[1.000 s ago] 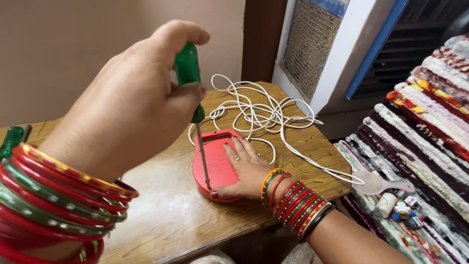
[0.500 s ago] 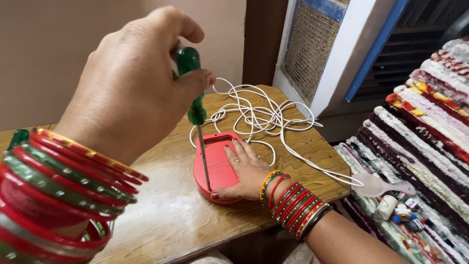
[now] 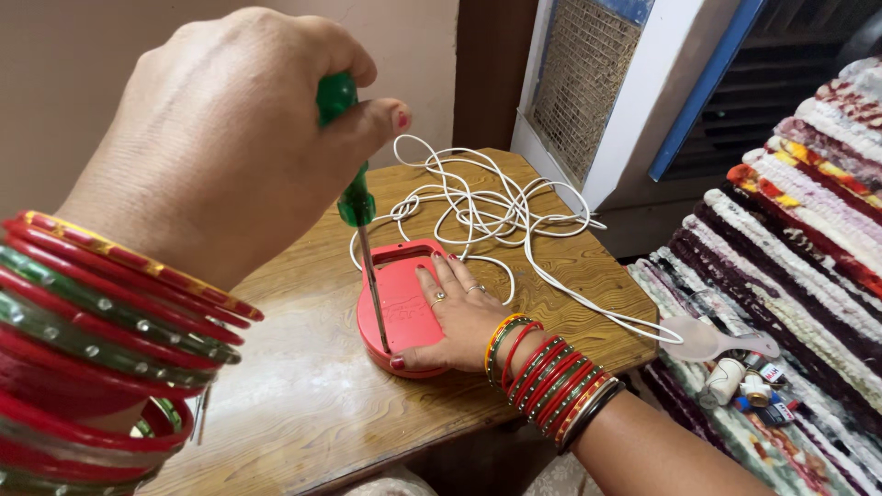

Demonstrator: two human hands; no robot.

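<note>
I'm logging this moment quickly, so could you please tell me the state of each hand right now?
Left hand: closed around the green screwdriver, tip down on the red device.
Right hand: open, flat on the red device.

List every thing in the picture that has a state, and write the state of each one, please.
Left hand: closed around the screwdriver handle.
Screwdriver: held nearly upright, tip down at the red case's near edge.
Red case: lying flat on the wooden table, pressed down.
Right hand: fingers spread flat on the case.
White cord: loosely tangled on the table.
</note>
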